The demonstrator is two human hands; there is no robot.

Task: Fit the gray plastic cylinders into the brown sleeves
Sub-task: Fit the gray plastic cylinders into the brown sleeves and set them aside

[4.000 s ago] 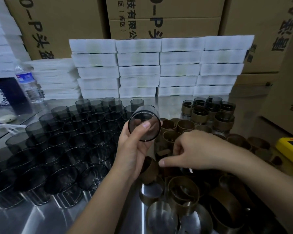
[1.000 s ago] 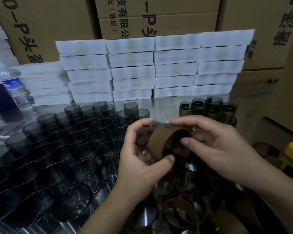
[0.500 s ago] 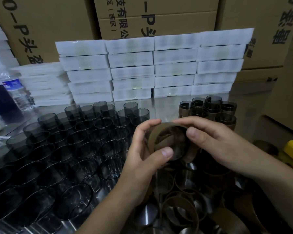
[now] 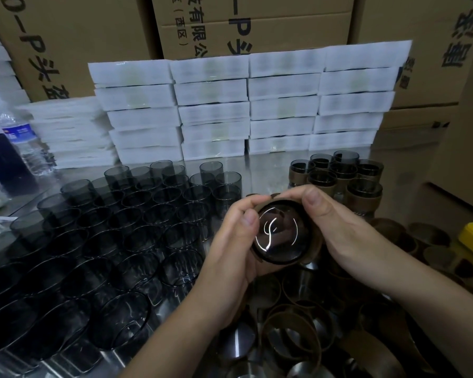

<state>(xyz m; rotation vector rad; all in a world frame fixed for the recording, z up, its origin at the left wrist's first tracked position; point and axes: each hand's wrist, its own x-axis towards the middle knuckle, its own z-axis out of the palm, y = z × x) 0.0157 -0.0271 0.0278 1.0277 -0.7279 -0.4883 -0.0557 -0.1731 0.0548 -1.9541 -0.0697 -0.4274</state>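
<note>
Cardboard boxes (image 4: pixel 66 36) behind a steel bench (image 4: pixel 268 162), gray cylinders (image 4: pixel 137 214) filling its left side, loose sleeves (image 4: pixel 290 336) at the near edge, left hand (image 4: pixel 230 246) and right hand (image 4: pixel 347 236) both gripping one cylinder (image 4: pixel 280 236) inside a brown sleeve (image 4: pixel 316 246) mid-bench

A gray cylinder (image 4: pixel 280 233), seated inside a brown sleeve (image 4: pixel 313 248), is held above the bench (image 4: pixel 268 162) by the left hand (image 4: pixel 230 252) and the right hand (image 4: pixel 347 236). Loose gray cylinders (image 4: pixel 115 227) are massed at left, empty brown sleeves (image 4: pixel 292 331) below, and white boxes (image 4: pixel 246 105) are stacked behind.
</note>
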